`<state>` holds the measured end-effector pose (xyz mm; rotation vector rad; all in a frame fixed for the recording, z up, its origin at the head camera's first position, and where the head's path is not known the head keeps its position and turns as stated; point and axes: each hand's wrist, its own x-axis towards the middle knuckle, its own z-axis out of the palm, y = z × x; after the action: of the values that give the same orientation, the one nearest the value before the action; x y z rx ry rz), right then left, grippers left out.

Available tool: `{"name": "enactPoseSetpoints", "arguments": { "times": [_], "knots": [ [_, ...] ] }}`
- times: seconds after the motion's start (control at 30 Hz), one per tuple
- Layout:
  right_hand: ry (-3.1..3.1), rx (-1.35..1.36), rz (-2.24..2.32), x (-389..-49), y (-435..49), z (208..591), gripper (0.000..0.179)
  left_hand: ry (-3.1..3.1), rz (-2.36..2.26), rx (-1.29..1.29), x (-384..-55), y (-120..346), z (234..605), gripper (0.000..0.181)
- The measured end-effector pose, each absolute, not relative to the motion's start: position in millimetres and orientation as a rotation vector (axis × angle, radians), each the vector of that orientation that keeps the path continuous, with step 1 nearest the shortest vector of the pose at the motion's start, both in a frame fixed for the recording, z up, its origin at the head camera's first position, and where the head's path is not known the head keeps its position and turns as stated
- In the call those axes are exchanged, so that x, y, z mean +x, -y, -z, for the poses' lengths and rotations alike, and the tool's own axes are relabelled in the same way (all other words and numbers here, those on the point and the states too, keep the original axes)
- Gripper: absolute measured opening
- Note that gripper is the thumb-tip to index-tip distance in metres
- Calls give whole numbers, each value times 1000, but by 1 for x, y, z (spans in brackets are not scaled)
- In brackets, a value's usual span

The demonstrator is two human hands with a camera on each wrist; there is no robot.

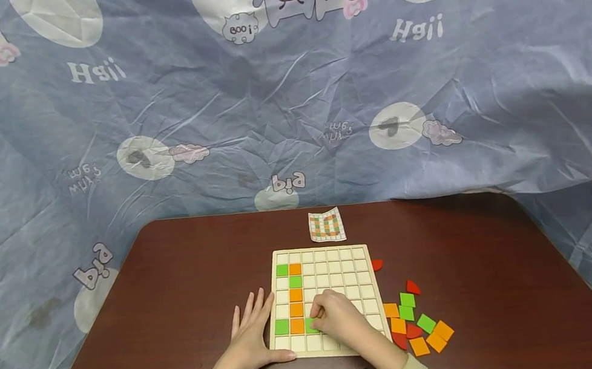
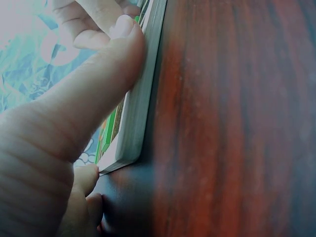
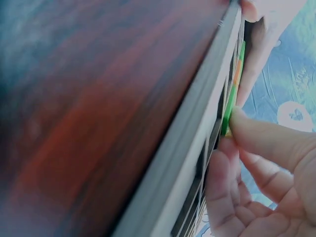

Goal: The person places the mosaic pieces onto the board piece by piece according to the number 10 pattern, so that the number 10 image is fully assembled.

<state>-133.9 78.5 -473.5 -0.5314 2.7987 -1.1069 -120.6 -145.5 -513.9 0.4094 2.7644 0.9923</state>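
Observation:
A pale wooden grid board [image 1: 336,279] lies on the table with green and orange square tiles in its left columns. My right hand [image 1: 341,319] is over its lower middle, thumb and fingers pinching a green square tile [image 1: 310,326] at a cell in the third column. The right wrist view shows the thumb against that green tile [image 3: 228,116], close to the board's surface. At the board's lower left corner, my left hand [image 1: 248,345] lies with fingers spread along the left side. Its thumb [image 2: 106,69] rests on the front edge in the left wrist view.
Loose orange squares [image 1: 419,346], green squares [image 1: 407,299] and red quarter-round pieces [image 1: 413,287] lie right of the board, one red piece [image 1: 377,265] beside its edge. A small printed pattern card [image 1: 326,225] lies behind the board. A patterned blue cloth [image 1: 242,93] hangs behind the table.

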Motion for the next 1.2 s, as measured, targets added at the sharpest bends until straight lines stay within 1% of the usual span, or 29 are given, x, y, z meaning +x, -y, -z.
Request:
{"name": "enactPoseSetpoints", "arguments": {
  "times": [0.43, 0.8, 0.97, 1.2],
  "knots": [
    [-2894, -550, 1032, -130, -74, 474, 16, -2767, -994, 403, -120, 146, 513, 127],
    [-2781, -478, 1115, -136, -90, 467, 13, -2759, -1019, 401, -120, 146, 512, 127],
    [-2767, -376, 1155, -144, -107, 460, 10, -2758, -1005, 396, -120, 146, 514, 128],
    [-2774, -116, 1210, -160, -139, 452, 9, -2758, -1011, 410, -120, 147, 514, 128]
  ]
}}
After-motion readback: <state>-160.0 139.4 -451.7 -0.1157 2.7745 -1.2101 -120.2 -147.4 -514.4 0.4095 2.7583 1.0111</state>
